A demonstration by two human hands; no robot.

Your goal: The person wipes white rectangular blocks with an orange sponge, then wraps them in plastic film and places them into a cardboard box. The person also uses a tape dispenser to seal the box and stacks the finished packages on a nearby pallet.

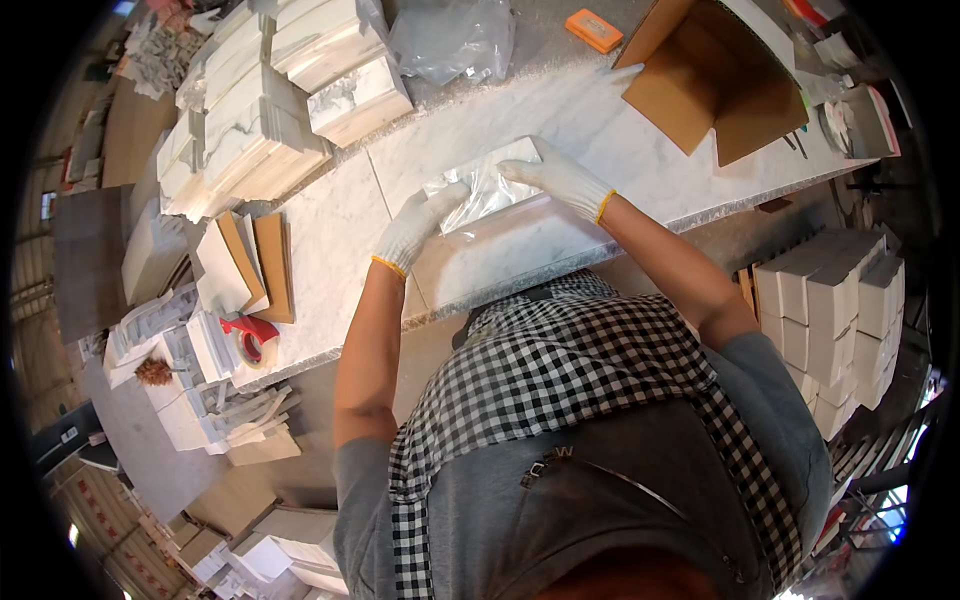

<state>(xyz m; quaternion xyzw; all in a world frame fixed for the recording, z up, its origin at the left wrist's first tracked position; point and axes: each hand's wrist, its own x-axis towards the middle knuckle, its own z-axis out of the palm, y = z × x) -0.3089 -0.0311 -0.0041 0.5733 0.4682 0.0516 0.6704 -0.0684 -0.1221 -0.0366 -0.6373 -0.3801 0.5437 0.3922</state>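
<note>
A flat, plastic-wrapped packet (487, 194), white and glossy, lies near the front edge of the marble-topped table (330, 230). My left hand (425, 222), in a white knit glove with a yellow cuff, grips its left end with the fingers over the top. At the far right corner of the same packet, my right hand (562, 178) presses down, thumb and fingers around the edge. What is inside the wrapping cannot be made out clearly; it looks like a pale slab or tile stack.
Stacks of white marble-look tiles (262, 140) stand at the back left. Behind the packet lie a clear plastic bag (455, 40) and an orange box (593, 31). An open cardboard box (690, 90) sits at right. Cardboard sheets (272, 265) and a red tape dispenser (255, 340) are at left.
</note>
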